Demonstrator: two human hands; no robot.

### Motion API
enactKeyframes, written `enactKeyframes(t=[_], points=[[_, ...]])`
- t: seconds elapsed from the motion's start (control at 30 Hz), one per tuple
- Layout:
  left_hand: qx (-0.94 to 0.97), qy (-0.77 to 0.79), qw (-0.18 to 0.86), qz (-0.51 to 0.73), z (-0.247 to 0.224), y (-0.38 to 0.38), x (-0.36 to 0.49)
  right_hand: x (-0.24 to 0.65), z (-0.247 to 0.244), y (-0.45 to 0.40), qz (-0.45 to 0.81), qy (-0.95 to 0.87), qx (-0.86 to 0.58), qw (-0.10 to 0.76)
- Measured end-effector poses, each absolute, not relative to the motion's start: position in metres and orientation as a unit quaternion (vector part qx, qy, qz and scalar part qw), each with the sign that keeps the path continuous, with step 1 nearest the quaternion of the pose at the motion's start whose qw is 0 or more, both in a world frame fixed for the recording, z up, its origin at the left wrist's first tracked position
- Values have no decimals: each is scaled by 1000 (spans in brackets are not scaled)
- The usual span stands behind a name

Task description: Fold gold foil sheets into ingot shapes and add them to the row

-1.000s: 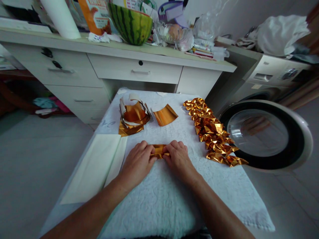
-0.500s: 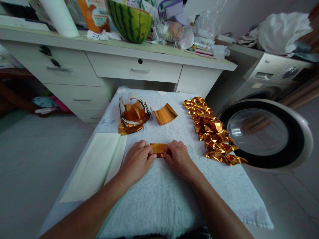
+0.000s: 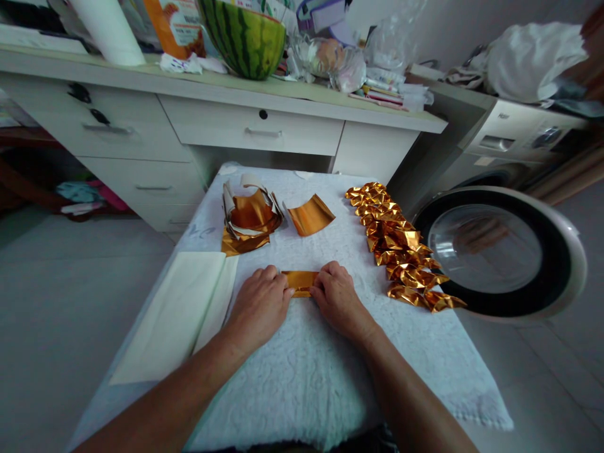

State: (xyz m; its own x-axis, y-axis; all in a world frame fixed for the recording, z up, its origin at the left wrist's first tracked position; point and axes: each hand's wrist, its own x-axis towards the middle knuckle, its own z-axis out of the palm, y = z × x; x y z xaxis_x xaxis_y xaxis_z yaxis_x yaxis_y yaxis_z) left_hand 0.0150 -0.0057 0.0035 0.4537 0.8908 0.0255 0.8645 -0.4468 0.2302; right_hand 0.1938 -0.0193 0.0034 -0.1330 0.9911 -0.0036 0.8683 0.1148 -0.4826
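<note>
Between my two hands lies a strip of gold foil paper (image 3: pixel 301 282), its near edge folded over, flat on the cloth-covered table (image 3: pixel 302 377). My left hand (image 3: pixel 265 297) pinches its left end, and my right hand (image 3: pixel 336 294) pinches the right end. Fingers of both hands are closed, with the thumbs on the near edge. Beyond them rests a single curved gold foil sheet (image 3: pixel 311 215). Left of that sits a curled stack of gold foil sheets (image 3: pixel 252 214) with pale backs. Folded gold foil pieces (image 3: pixel 399 242) overlap in a row on the right.
Pale paper sheets (image 3: pixel 165 314) lie along the table's left side. Behind the table stands a white drawer cabinet (image 3: pixel 255 129) bearing a cut watermelon (image 3: pixel 243 41), a white roll (image 3: pixel 107 31) and plastic bags. At right, the washing machine's round door (image 3: pixel 500 251) hangs open beside the table.
My thumbs have shifted slightly on the foil strip, and its folded near edge looks flatter. The whole view has drifted a little. The other foil pieces stay in place.
</note>
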Motion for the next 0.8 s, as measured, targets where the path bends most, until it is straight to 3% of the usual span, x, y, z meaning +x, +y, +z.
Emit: enactKeyframes(t=[0.57, 0.8], points=[[842, 529, 81, 70, 4, -6, 13, 191, 0, -22, 169, -715, -656, 171], [821, 555, 104, 88, 6, -6, 16, 182, 2, -29, 70, -771, -615, 150]])
